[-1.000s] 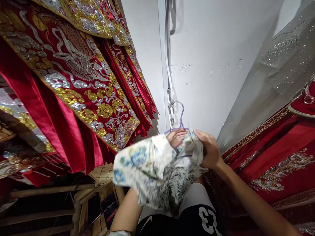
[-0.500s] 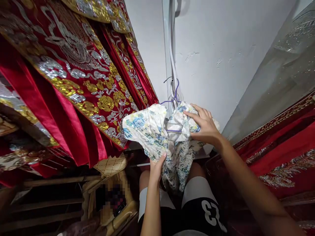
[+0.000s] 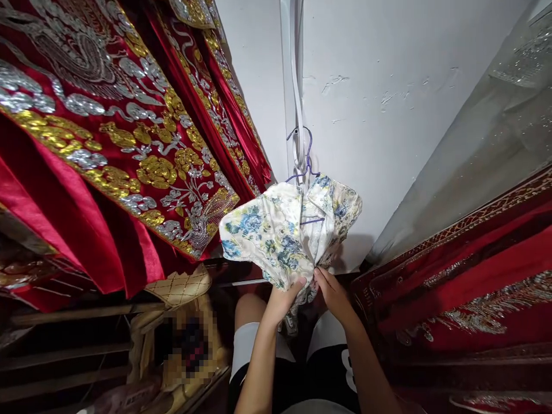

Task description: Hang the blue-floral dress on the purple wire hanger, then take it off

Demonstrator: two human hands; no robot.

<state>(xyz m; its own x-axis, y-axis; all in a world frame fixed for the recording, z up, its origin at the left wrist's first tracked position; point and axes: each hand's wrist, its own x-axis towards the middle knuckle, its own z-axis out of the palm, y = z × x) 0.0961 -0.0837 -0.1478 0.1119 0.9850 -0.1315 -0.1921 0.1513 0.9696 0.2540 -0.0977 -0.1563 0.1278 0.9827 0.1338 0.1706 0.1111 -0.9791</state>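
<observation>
A white garment with blue and green flowers [image 3: 284,236] hangs on a purple wire hanger [image 3: 305,152], hooked on a white strap [image 3: 295,86] that runs down the white wall. My left hand [image 3: 282,299] is closed on the garment's lower part from the left. My right hand [image 3: 331,290] pinches the same cloth right beside it, fingertips nearly touching the left hand. Both hands sit below the hanger, above my knees in white and black shorts [image 3: 310,368].
Red garments with gold and silver embroidery [image 3: 107,149] hang close on the left. More red embroidered cloth [image 3: 466,282] and a grey sparkly sheet [image 3: 487,132] fill the right. A woven tan bag [image 3: 179,284] and wooden bars [image 3: 64,316] lie at the lower left.
My right hand has dropped from the garment's collar to its lower part, joining the left hand. The garment now hangs from the hanger on the strap, which sat lower a second ago.
</observation>
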